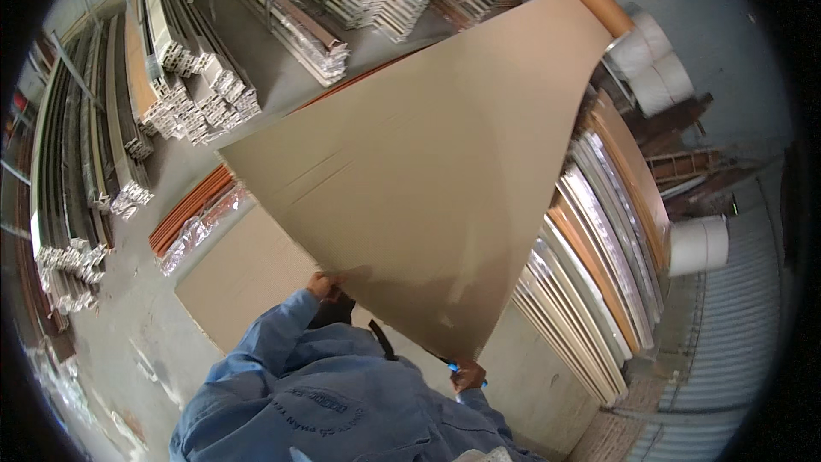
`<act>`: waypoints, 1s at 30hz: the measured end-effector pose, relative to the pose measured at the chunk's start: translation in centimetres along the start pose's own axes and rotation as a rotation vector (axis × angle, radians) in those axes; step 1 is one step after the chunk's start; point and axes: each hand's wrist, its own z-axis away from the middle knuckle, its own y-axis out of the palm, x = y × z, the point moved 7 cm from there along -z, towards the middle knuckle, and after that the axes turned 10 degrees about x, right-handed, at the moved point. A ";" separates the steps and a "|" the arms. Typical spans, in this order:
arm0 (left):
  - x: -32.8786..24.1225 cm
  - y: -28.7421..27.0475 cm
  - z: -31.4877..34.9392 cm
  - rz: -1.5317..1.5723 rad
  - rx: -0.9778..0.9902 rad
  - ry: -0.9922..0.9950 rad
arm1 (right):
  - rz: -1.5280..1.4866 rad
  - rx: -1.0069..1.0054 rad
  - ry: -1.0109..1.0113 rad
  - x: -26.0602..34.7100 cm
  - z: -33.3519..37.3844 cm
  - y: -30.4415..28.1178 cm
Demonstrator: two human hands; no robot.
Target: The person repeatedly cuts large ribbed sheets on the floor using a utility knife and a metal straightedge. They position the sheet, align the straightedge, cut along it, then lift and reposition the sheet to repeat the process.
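A large sheet of brown cardboard (pixel 428 154) stretches in front of me, its far end near a brown roll at the upper right. My left hand (pixel 323 285) is closed on the sheet's near left edge, fingers gripping the rim. At the sheet's near right corner, my right hand (pixel 468 375) is closed around a small blue-handled tool (pixel 453 367), mostly covered by the fingers. Its kind cannot be made out. That hand is right against the corner. Another flat cardboard sheet (pixel 244 269) lies beneath on the left.
Stacks of long pale profiles (pixel 201 98) lie on the floor at the far left, with upright metal posts among them. Orange strips (pixel 192 210) in clear plastic lie beside the sheet. Wrapped panels (pixel 590 231) are stacked on the right, near white rolls (pixel 697 245) and a corrugated wall (pixel 727 334).
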 end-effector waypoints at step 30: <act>40.4 -41.9 39.2 -0.380 -0.208 -0.484 | 0.143 0.520 0.188 35.9 44.6 36.6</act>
